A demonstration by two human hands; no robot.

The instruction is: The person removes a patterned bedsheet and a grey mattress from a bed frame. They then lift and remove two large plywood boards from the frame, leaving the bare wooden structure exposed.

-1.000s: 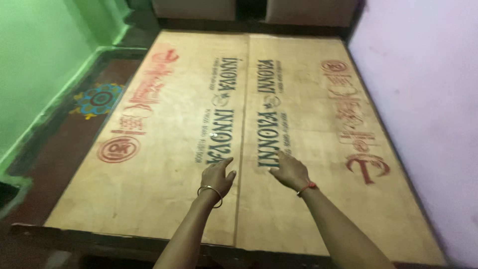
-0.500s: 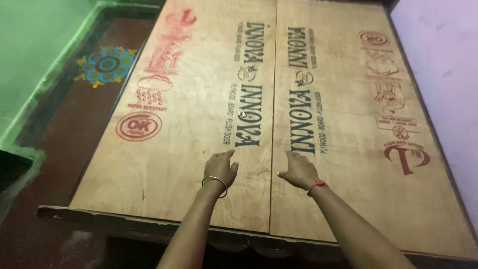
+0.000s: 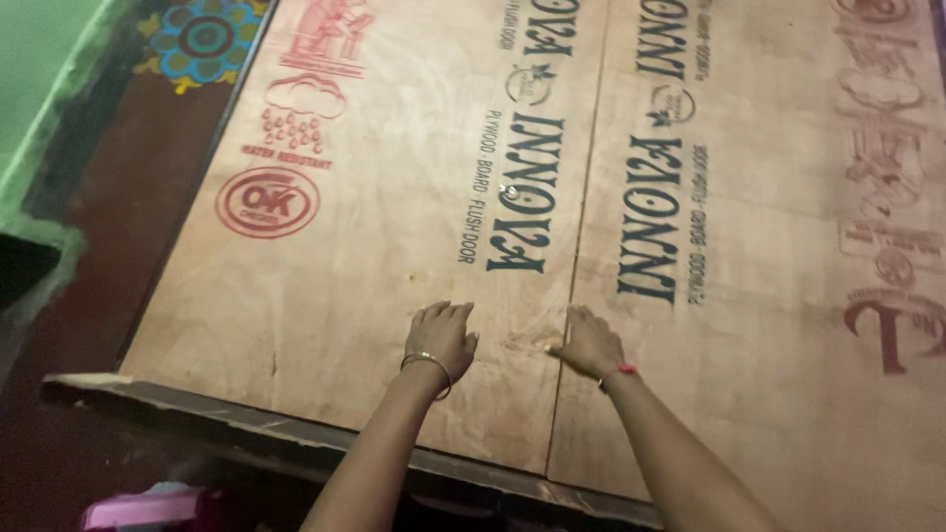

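Both hands flat on the plywood, either side of the centre seam; view has closed in since a second ago.

Two plywood sheets lie side by side on a dark frame: left plywood sheet (image 3: 374, 246) and right plywood sheet (image 3: 769, 296), meeting at the seam (image 3: 576, 256). Earlier the whole bed-like platform showed; now the head is nearer and lower, and the hands sit closer to the near edge of the boards. Left hand (image 3: 440, 335), metal bangle (image 3: 426, 360) on the wrist, rests palm-down just left of the seam, fingers spread, clamped on nothing. Right hand (image 3: 589, 343), red thread (image 3: 618, 372) on the wrist, lies just right of the seam, thumb touching it, grip apart. Maroon floor (image 3: 108, 227) and green wall (image 3: 39, 59) lie well left of the seam.
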